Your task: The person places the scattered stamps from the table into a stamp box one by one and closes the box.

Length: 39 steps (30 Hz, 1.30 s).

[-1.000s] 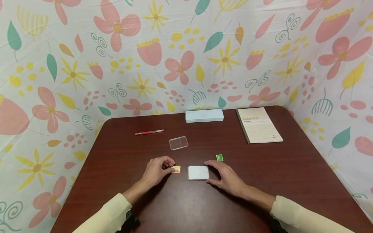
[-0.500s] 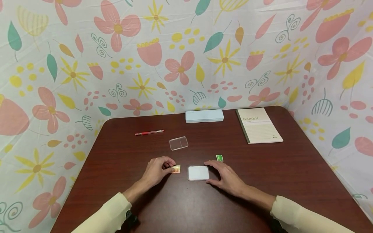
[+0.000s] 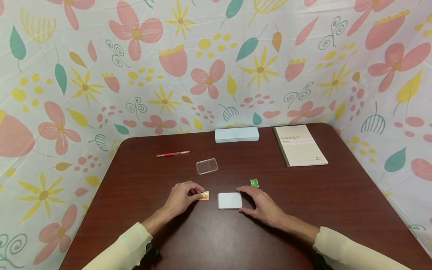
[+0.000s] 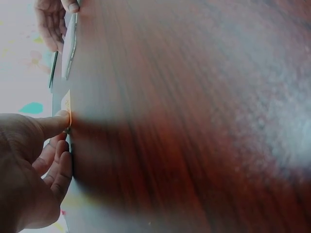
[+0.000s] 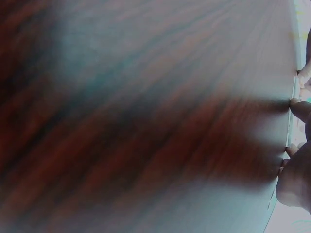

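Note:
My left hand [image 3: 180, 198] pinches a small orange-yellow stamp [image 3: 205, 195] by its left side, just above or on the table. Seen from the left wrist, the thumb lies over the stamp [image 4: 67, 101], which is slightly tilted. To the right is a flat clear plastic case [image 3: 230, 201] with a white layer inside. My right hand [image 3: 264, 206] holds this case at its right end, thumb at the near corner and a finger at the far corner. A green stamp [image 3: 254, 183] lies behind the right hand. The right wrist view shows the right hand [image 5: 297, 177] only at its edge.
A clear rectangular lid [image 3: 207, 166] lies behind the case on the dark wooden table [image 3: 216, 240]. Farther back are a red pen [image 3: 173, 153], a light blue pencil box [image 3: 237, 134] and a notebook [image 3: 300, 145]. A flowered cloth [image 3: 209, 75] hangs behind the table.

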Tool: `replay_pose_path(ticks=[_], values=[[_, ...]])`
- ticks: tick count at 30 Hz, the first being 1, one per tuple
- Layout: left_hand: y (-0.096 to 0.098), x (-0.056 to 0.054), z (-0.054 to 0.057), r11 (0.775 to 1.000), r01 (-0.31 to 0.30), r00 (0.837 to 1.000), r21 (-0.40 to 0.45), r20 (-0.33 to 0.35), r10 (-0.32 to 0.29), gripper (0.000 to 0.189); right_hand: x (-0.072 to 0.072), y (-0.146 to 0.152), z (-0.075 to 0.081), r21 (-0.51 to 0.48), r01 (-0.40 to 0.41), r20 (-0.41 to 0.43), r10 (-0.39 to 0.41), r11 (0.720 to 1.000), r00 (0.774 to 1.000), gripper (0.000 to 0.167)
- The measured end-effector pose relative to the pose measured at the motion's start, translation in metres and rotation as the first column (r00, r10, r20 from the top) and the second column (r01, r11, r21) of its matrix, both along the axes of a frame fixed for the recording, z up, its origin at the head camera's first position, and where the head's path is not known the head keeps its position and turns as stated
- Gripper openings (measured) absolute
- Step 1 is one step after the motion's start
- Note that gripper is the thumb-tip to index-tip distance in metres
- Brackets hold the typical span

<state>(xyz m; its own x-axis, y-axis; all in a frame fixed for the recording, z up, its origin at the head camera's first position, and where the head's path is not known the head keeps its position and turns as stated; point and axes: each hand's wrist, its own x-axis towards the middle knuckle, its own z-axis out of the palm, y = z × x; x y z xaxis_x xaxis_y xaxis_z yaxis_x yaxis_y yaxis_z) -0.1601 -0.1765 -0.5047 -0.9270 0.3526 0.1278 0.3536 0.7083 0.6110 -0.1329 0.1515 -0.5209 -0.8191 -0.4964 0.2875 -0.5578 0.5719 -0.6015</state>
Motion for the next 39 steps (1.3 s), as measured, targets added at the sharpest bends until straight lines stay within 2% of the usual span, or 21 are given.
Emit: replay_pose_path(ticks=[15, 25, 34, 39], values=[[0.0002, -0.0011, 0.0011, 0.998, 0.058, 0.997, -0.026, -0.049, -0.059, 0.019, 0.0008, -0.0006, 0.0005, 0.01, 0.001, 0.01, -0.001, 1.0, 1.0, 0.068], [0.0026, -0.0012, -0.0004, 0.997, 0.055, 0.997, -0.05, -0.043, -0.057, 0.015, 0.0013, -0.0009, 0.0015, 0.02, 0.007, 0.017, -0.007, 1.0, 1.0, 0.068], [0.0034, -0.0024, -0.0014, 0.998, 0.05, 0.994, -0.048, -0.098, -0.055, 0.013, 0.0011, -0.0003, 0.0006, 0.024, 0.012, 0.014, -0.012, 1.0, 1.0, 0.067], [0.0035, -0.0029, 0.0009, 0.998, 0.042, 0.997, -0.048, -0.066, -0.045, 0.018, 0.0007, 0.0, 0.0006, 0.023, 0.011, 0.011, -0.011, 1.0, 1.0, 0.067]])
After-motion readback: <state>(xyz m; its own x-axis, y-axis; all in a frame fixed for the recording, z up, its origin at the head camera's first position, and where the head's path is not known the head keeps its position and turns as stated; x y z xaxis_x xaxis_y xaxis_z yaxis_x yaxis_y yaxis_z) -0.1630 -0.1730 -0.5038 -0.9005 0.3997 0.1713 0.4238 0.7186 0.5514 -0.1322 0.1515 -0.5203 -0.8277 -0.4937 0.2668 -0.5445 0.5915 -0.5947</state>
